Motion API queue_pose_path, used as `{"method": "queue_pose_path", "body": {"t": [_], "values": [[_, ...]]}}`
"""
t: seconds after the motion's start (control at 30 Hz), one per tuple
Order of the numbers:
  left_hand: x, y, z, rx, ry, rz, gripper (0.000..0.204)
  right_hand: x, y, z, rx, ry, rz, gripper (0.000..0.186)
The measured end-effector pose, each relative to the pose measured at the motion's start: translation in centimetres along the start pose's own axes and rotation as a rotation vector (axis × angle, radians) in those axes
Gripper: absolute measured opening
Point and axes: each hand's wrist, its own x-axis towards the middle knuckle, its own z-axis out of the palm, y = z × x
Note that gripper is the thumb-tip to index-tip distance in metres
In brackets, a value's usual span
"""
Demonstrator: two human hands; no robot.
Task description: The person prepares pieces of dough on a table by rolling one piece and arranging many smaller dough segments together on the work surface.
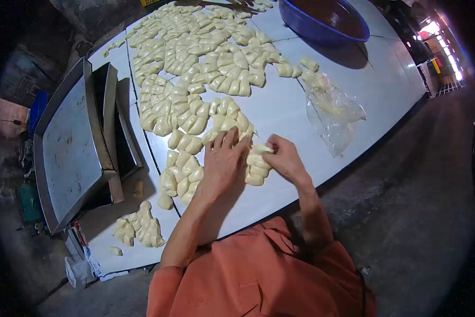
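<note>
Pale, glossy dough pieces [229, 66] cover much of the white tabletop [295, 195], lying in joined clusters. My left hand [226, 158] lies over the near edge of the dough, fingers spread, its fingertips touching pieces. To its right, my right hand [286, 157] is closed in a pinch on a dough piece [264, 149]. That piece sits at the top of a short row of dough pieces [256, 173] between my hands. Part of this row is hidden behind the left hand. A smaller dough cluster [145, 226] lies apart at the lower left.
Metal trays [73, 142] lean in a stack along the table's left side. A blue basin [327, 24] with brownish contents stands at the far right. Nearer lies a clear plastic bag [332, 116] with dough bits. The table's curved right edge borders a dark floor [396, 211].
</note>
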Motion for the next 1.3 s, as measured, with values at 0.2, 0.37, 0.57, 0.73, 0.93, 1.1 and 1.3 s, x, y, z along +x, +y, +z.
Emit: {"method": "queue_pose_path", "body": {"t": [0.2,0.37,0.57,0.73,0.93,1.1,1.3], "values": [[0.0,0.6,-0.8,-0.025,-0.060,-0.047,0.045,-2.2,-1.0,-3.1,0.214,-0.104,0.095,0.038],[-0.2,1.2,-1.1,-0.052,-0.036,-0.006,0.051,-2.5,-2.1,-1.9,-0.484,-0.026,-0.354,0.047],[-0.3,1.0,0.2,-0.038,-0.016,0.016,0.051,-2.3,-2.3,-1.9,-0.337,-0.265,-0.142,0.027],[-0.6,0.9,0.8,-0.022,0.026,-0.025,0.048,-4.0,-3.9,-6.8,-0.063,-0.552,0.180,0.025],[-0.8,1.6,-0.1,-0.028,0.062,-0.052,0.046,-8.1,-5.7,-11.5,0.445,-0.400,0.039,0.038],[-1.9,3.1,-2.3,-0.684,0.097,0.116,0.047,-7.3,-6.4,-9.8,0.638,-0.442,-0.014,0.039],[-5.0,6.1,-4.8,-1.810,-0.182,-0.203,0.055,-5.0,-8.5,-6.1,0.785,-0.552,-0.075,0.044]]}}
